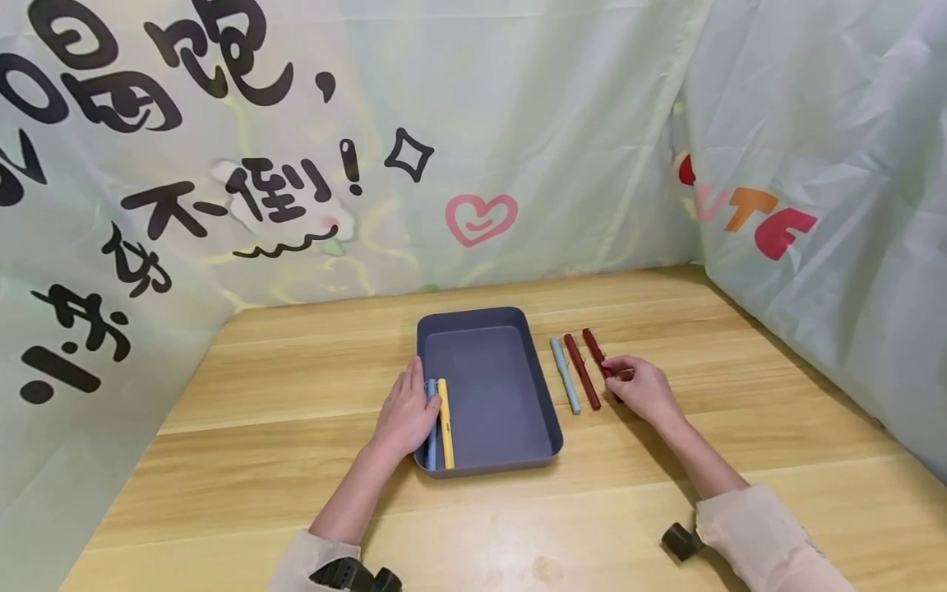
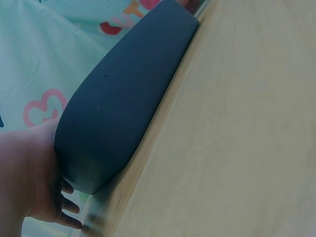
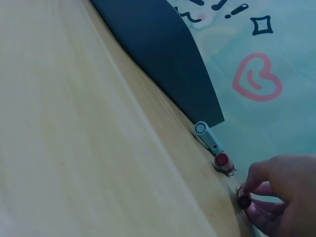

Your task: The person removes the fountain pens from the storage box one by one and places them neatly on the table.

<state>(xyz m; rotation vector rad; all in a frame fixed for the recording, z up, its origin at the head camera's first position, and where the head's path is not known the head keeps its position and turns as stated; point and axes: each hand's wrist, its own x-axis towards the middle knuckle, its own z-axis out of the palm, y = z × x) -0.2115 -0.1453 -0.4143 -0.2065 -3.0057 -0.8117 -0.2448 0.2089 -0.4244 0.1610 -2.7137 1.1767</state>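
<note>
A dark blue-grey tray (image 1: 484,473) lies on the table, with a blue pen (image 1: 431,436) and a yellow pen (image 1: 445,427) along its left side inside. My left hand (image 1: 407,415) holds the tray's left wall, thumb over the rim and fingers outside; the left wrist view shows the fingers beside the outer wall (image 2: 108,103). To the tray's right, a light blue pen (image 1: 565,376) and a dark red pen (image 1: 582,372) lie side by side. My right hand (image 1: 645,390) pinches a second dark red pen (image 1: 594,345), the rightmost, between thumb and fingers; its end (image 3: 244,201) shows in the right wrist view.
The wooden table (image 1: 296,386) is bounded by printed cloth at the back (image 1: 555,164), left and right (image 1: 829,288). Small black devices are strapped at the left wrist (image 1: 355,574) and right wrist (image 1: 682,541).
</note>
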